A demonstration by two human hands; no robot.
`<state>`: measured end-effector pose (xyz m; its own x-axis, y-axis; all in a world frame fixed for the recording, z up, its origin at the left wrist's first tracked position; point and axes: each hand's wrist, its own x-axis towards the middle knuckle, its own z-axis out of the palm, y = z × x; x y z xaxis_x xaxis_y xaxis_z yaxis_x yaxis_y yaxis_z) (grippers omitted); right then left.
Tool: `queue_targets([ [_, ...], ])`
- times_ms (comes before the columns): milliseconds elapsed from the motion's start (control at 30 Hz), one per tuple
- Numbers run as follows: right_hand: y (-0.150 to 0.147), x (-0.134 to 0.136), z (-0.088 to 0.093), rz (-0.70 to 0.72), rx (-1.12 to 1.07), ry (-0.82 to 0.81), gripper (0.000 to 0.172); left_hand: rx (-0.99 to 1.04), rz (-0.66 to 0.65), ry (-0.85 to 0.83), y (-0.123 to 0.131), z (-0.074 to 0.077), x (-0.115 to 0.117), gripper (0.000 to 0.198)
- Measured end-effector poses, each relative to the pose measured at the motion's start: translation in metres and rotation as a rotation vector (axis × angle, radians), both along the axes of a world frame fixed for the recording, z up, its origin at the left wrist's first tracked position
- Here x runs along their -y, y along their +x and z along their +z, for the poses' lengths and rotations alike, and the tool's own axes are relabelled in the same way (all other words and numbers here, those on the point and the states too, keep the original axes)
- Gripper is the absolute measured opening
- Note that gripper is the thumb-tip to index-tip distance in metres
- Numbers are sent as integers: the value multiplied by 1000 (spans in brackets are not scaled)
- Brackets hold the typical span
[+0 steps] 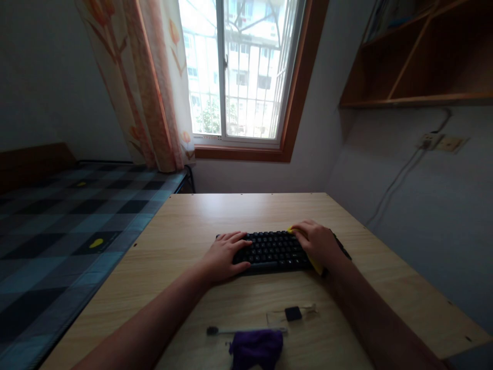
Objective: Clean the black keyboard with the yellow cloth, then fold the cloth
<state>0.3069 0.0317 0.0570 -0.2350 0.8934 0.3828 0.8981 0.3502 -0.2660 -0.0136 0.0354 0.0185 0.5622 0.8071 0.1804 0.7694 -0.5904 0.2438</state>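
Note:
A black keyboard lies flat on the wooden table. Over its left end rests my left hand, gripping it with fingers across the keys and the thumb at the front edge. My right hand is closed on a yellow cloth, pressed onto the keyboard's right part. Much of the cloth is hidden under the palm. Nearer to me are a purple cloth, a thin brush with a dark head, and a small dark square piece beside a clear, hard-to-make-out item.
The wooden table reaches toward a window with a floral curtain. On the left stands a bed with a checked cover. A wooden shelf and a wall socket with a cable are on the right.

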Motion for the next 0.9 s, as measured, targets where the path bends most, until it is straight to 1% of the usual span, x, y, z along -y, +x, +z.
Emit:
queue_targets([
  [100, -13, 0, -9, 136, 94, -139, 26, 2, -5, 15, -1, -2, -1, 59],
  [200, -21, -1, -15, 198, 126, -214, 25, -6, -3, 17, -1, -2, -1, 60],
  [267, -21, -2, -15, 213, 128, -235, 24, -8, 0, 11, 0, -2, -1, 60],
  [400, -21, 2, -9, 273, 152, -282, 23, -4, 2, 4, 1, 0, 0, 59],
  [467, -24, 5, -6, 252, 205, -275, 23, -7, 2, 4, 1, 0, 0, 59],
  [533, -27, 6, -4, 184, 264, -246, 25, -10, 0, 1, 2, 1, 0, 59],
  [600, -27, 6, -3, 144, 289, -227, 27, -10, -1, -1, 2, 0, -1, 59],
  [700, -16, 3, 0, 101, 251, -180, 27, -11, 0, 2, 1, -1, -2, 59],
  [800, 2, 1, 7, -35, 175, -81, 28, -14, 5, 3, 0, -1, -2, 59],
  [833, 7, 1, 9, -56, 157, -66, 28, -16, 6, 2, 0, -1, -2, 59],
  [900, 11, 0, 10, -16, 154, -90, 26, -22, 7, 0, 0, 1, -1, 60],
])
